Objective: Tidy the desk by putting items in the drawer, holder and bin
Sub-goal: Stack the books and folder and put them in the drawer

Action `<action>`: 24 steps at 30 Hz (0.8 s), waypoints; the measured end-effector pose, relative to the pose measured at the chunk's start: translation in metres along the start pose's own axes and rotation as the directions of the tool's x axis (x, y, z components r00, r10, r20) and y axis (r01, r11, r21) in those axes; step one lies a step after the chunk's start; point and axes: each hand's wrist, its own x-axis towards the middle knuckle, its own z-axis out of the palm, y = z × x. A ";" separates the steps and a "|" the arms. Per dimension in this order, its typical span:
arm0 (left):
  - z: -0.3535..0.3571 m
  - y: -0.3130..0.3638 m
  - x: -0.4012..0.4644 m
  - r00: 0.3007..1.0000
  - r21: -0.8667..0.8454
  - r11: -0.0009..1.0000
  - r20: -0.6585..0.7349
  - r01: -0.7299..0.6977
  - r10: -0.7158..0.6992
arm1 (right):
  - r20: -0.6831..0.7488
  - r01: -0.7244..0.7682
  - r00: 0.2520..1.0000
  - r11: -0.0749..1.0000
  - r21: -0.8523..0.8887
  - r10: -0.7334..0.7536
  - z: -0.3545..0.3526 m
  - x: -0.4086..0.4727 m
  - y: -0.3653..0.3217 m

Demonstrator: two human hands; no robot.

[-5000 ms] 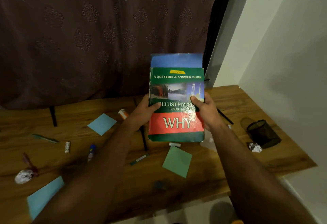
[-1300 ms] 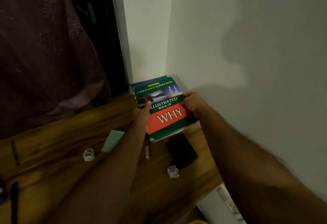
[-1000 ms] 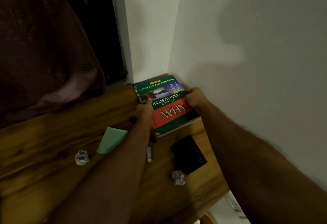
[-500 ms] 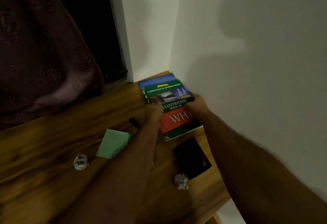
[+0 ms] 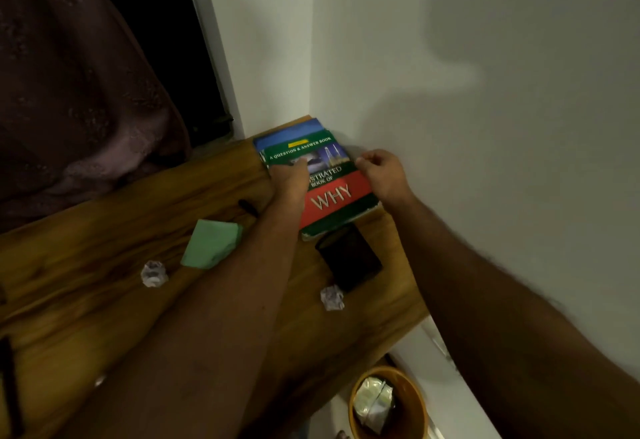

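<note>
A green and red book titled "WHY" [image 5: 334, 196] lies flat on a blue book [image 5: 287, 133] in the far right corner of the wooden desk [image 5: 86, 248], against the wall. My left hand [image 5: 289, 178] rests on the cover's left side, holding that edge. My right hand [image 5: 382, 175] grips the right edge, fingers curled beside the wall. A black mesh holder [image 5: 349, 258] lies on its side just in front of the books. An orange bin [image 5: 417, 400] with crumpled waste inside stands on the floor below the desk's right end.
Two crumpled paper balls [image 5: 154, 274] [image 5: 332, 297], a green sticky note [image 5: 211, 242] and a black pen [image 5: 247, 207] lie on the desk. A dark curtain [image 5: 79, 92] hangs at the back left. White walls close off the right side.
Both hands carried the stacked books from the desk's middle to its far right corner and lowered them flat against the wall. The view tilted down, and the bin came into sight.
</note>
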 end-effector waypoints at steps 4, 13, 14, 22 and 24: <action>-0.002 -0.010 -0.066 0.947 0.119 0.939 0.015 -0.321 0.322 | -0.102 0.070 0.993 0.994 0.090 -0.061 -0.006 -0.039 0.023; -0.040 -0.124 -0.197 0.797 0.237 0.811 0.461 -0.534 0.390 | -0.501 -0.017 0.839 0.931 0.365 0.212 -0.050 -0.181 0.161; -0.047 -0.139 -0.206 0.772 0.299 0.761 0.507 -0.575 0.384 | -0.499 -0.109 0.805 0.908 0.405 0.319 -0.050 -0.196 0.186; -0.096 -0.199 -0.241 0.844 0.655 0.575 0.521 -0.490 0.126 | 0.286 -0.723 0.617 0.384 0.575 0.733 0.018 -0.252 0.276; -0.104 -0.203 -0.244 0.850 0.682 0.536 0.507 -0.497 0.142 | 0.351 -0.710 0.635 0.342 0.615 0.688 0.034 -0.258 0.268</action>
